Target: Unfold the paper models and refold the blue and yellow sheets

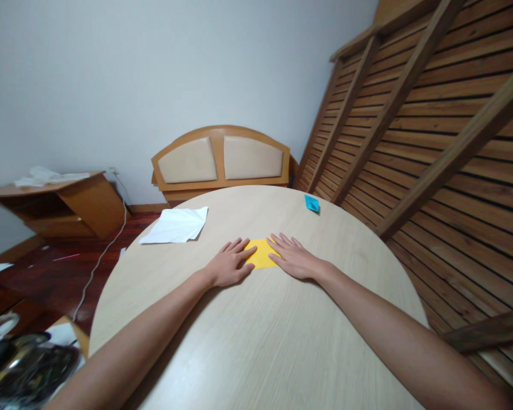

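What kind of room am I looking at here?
Probably a room in a home, perhaps a bedroom used for storage: a padded headboard leans against the wall, a slatted bed frame stands propped on the right, and a round wooden table serves for paper folding.

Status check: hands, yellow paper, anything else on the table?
Left hand and right hand flat, pressing yellow paper. White paper and blue piece lie apart on round table.
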The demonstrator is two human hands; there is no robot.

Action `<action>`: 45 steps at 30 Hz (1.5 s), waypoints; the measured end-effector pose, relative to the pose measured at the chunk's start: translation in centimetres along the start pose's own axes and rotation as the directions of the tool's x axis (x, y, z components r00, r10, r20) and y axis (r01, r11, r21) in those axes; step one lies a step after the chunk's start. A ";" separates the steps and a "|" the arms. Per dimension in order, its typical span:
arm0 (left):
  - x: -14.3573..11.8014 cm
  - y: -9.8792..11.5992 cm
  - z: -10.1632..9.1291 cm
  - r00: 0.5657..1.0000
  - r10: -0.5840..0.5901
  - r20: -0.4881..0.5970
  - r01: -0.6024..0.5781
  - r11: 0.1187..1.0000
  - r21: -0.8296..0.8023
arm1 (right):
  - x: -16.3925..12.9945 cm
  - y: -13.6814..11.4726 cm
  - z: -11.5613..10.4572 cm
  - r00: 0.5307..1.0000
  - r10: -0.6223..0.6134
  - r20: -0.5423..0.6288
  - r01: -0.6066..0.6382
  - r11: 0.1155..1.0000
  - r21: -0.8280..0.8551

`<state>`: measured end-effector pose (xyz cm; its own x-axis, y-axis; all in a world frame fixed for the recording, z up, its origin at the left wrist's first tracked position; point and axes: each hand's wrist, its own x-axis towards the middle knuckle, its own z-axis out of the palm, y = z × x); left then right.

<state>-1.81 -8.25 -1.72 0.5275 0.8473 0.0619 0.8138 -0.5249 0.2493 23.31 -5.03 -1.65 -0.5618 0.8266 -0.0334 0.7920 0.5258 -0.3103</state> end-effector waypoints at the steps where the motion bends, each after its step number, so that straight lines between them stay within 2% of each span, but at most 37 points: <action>1: 0.0 0.0 0.0 1.000 0.002 -0.005 -0.002 1.000 -0.003 | 0.0 0.1 0.0 1.000 -0.004 -0.031 0.004 1.000 -0.007; 4: 0.0 -0.1 0.1 1.000 0.019 -0.021 -0.019 1.000 -0.015 | 0.0 0.0 0.1 0.987 -0.126 -0.101 0.128 0.992 0.009; 7: -0.1 -0.3 0.1 0.998 0.051 -0.031 -0.052 0.998 -0.030 | -0.1 -0.5 0.3 0.967 -0.250 -0.049 0.253 0.965 0.069; 11: -0.1 -0.1 0.0 0.993 0.084 -0.082 -0.086 0.996 -0.022 | -0.1 -1.0 0.4 0.978 -0.207 0.012 0.205 0.975 0.085; 13: -0.1 0.3 -0.3 0.982 0.148 -0.114 -0.149 0.989 -0.001 | -0.2 -1.0 0.4 0.985 -0.173 0.005 0.173 0.983 0.069; 16: -0.2 1.2 -1.0 0.949 0.306 -0.070 -0.307 0.952 0.004 | -0.3 -1.0 0.2 0.991 -0.131 -0.019 0.132 0.991 0.040; 19: -0.3 1.7 -1.6 0.933 0.359 -0.020 -0.359 0.933 -0.009 | -0.5 -0.8 -0.1 0.994 -0.103 -0.023 0.103 0.995 0.005; 25: 0.1 0.8 -2.0 0.971 0.225 -0.081 -0.219 0.972 0.082 | -1.3 0.0 -1.3 0.984 -0.158 -0.081 0.157 0.988 -0.014; 28: 0.3 0.1 -1.4 0.979 0.138 -0.150 -0.125 0.988 0.093 | -1.5 -0.2 -2.1 0.967 -0.235 -0.100 0.234 0.972 -0.022; 31: 0.4 -0.6 -0.6 0.978 0.103 -0.182 -0.095 0.994 0.051 | -1.6 -0.9 -2.7 0.947 -0.301 -0.114 0.299 0.954 -0.032; 34: 0.4 -0.8 -0.2 0.980 0.120 -0.156 -0.116 0.993 0.033 | -1.6 -1.5 -2.8 0.937 -0.326 -0.124 0.323 0.945 -0.041; 39: -0.1 -0.7 -0.7 0.988 0.152 -0.032 -0.151 0.988 0.024 | -1.5 -1.5 -1.7 0.930 -0.353 -0.100 0.359 0.932 0.046; 45: -0.5 -0.4 -0.4 0.997 0.073 0.028 -0.074 0.997 0.029 | -1.1 -1.1 -0.8 0.957 -0.284 -0.056 0.288 0.953 0.089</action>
<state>-2.52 -8.41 -1.47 0.5920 0.8042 0.0523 0.7796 -0.5879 0.2157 23.29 -6.33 -0.50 -0.7492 0.6533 0.1094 0.5720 0.7214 -0.3903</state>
